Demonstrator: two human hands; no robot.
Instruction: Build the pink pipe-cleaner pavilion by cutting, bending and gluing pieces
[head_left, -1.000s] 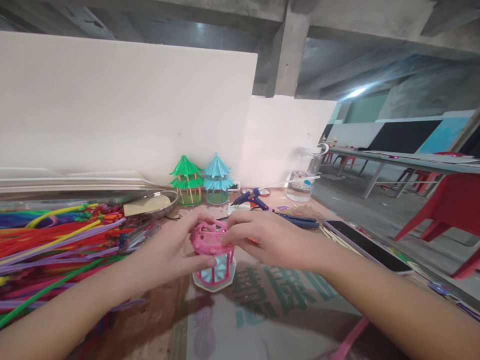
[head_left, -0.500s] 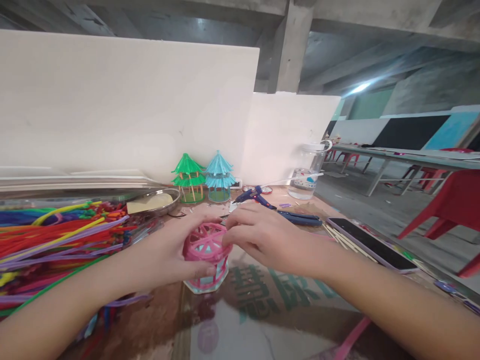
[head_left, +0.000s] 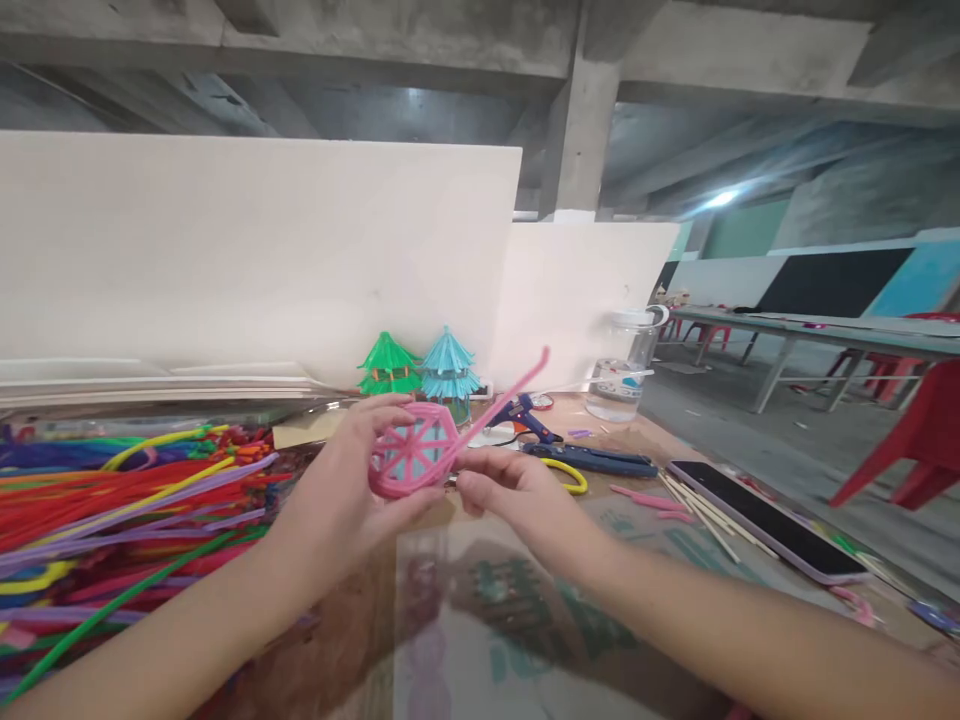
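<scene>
Pink frame (head_left: 412, 448) clamped in left hand (head_left: 346, 480); right hand (head_left: 517, 490) at its right edge, pinch unclear. Over-squeezing on the left could warp it.

Pink frame (head_left: 415, 449) tipped up — pink strip (head_left: 504, 403) now juts out.
</scene>
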